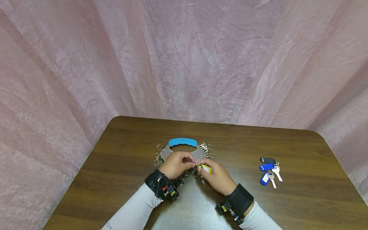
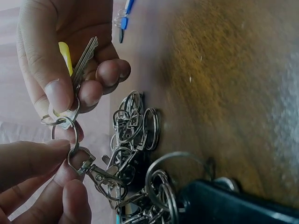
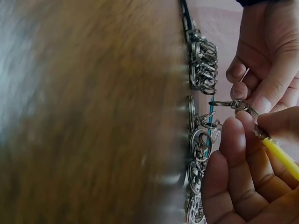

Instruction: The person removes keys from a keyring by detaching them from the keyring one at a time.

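A metal ring holder with a blue handle (image 1: 182, 141) lies on the table, its grey plate rimmed with many clasps and rings. Over its front edge, my left hand (image 1: 174, 165) pinches the split ring (image 2: 73, 161) of a swivel clasp (image 2: 106, 178) between thumb and fingers. My right hand (image 1: 218, 176) holds a silver key (image 2: 84, 63) and a yellow key tag (image 1: 206, 168) between thumb and fingers. The key's ring (image 2: 76, 122) meets the clasp's split ring at the left fingertips. Whether the rings are linked, I cannot tell.
To the right lie a black key tag (image 1: 267, 160), a blue key tag (image 1: 266, 167) and another blue key tag (image 1: 264, 179), with silver keys (image 1: 277, 172). A dark flat object (image 2: 243, 205) is close to the left wrist camera. Pink curtain (image 1: 184, 64) hangs behind the wooden table (image 1: 115, 159).
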A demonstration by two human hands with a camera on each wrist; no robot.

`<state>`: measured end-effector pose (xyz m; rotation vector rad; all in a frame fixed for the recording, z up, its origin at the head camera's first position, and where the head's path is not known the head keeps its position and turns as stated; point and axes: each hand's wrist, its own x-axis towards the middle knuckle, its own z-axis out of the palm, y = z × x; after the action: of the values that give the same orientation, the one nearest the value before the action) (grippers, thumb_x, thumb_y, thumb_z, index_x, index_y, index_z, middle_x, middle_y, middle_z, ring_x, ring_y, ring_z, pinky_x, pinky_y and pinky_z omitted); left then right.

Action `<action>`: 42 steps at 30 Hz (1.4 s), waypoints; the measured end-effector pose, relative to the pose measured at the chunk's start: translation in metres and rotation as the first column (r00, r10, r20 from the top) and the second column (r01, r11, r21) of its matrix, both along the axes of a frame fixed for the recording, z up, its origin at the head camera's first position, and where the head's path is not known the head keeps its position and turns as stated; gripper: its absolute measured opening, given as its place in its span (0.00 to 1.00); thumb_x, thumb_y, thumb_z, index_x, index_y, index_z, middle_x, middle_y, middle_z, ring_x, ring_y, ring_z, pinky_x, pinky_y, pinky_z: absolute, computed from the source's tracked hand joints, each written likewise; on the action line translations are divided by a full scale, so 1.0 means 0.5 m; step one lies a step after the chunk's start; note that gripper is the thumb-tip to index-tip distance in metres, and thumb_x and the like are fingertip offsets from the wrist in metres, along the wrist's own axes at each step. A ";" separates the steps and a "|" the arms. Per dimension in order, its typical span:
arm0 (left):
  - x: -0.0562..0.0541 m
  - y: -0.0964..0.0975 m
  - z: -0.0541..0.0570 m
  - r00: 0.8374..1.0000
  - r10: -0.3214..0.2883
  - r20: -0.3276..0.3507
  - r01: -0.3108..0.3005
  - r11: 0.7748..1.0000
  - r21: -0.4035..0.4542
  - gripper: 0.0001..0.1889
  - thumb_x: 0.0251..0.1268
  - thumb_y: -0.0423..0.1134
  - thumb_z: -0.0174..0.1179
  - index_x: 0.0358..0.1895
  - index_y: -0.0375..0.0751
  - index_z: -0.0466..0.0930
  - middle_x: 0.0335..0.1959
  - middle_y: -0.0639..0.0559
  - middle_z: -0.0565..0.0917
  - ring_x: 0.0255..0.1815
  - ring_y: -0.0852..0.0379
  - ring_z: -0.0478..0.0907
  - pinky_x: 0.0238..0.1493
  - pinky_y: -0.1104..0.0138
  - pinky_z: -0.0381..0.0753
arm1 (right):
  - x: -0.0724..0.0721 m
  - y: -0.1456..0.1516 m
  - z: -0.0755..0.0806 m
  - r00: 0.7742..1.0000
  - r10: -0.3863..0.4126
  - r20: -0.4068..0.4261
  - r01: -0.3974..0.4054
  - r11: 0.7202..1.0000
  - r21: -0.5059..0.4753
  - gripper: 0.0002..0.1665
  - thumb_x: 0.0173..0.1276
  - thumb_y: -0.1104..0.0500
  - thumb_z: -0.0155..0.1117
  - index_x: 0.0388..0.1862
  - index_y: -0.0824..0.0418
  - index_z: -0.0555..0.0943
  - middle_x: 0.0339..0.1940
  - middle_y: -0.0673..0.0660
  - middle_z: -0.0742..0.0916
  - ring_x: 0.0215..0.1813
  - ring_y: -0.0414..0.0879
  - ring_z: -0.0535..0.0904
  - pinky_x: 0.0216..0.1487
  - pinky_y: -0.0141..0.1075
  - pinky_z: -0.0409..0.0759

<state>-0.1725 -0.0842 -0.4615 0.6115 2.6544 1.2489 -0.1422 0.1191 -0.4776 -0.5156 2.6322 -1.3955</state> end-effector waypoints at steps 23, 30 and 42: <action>0.001 0.003 0.003 0.999 0.031 -0.025 -0.032 0.998 -0.045 0.03 0.65 0.36 0.66 0.33 0.49 0.86 0.30 0.58 0.85 0.32 0.66 0.76 0.36 0.71 0.75 | 0.002 0.003 0.000 0.996 -0.021 -0.085 0.025 0.999 0.046 0.07 0.71 0.57 0.66 0.46 0.48 0.83 0.35 0.44 0.86 0.36 0.34 0.78 0.41 0.30 0.77; 0.005 0.008 0.005 0.992 0.007 -0.124 -0.010 1.000 -0.024 0.04 0.62 0.33 0.67 0.35 0.47 0.86 0.33 0.57 0.85 0.35 0.61 0.79 0.40 0.71 0.77 | -0.001 0.004 0.000 0.988 -0.049 -0.147 0.056 0.997 0.048 0.08 0.71 0.58 0.66 0.47 0.49 0.86 0.45 0.45 0.87 0.46 0.38 0.84 0.52 0.38 0.82; 0.007 0.015 0.003 0.977 -0.019 -0.214 0.016 1.000 -0.018 0.06 0.61 0.29 0.67 0.39 0.44 0.84 0.36 0.55 0.85 0.39 0.60 0.83 0.44 0.66 0.83 | -0.006 0.004 -0.002 0.984 -0.036 -0.176 0.044 0.998 0.039 0.08 0.68 0.58 0.70 0.45 0.48 0.85 0.41 0.43 0.91 0.43 0.36 0.85 0.47 0.35 0.82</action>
<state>-0.1689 -0.0766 -0.4598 0.8084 2.8212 1.2192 -0.1454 0.1212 -0.4788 -0.6101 2.8188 -1.3598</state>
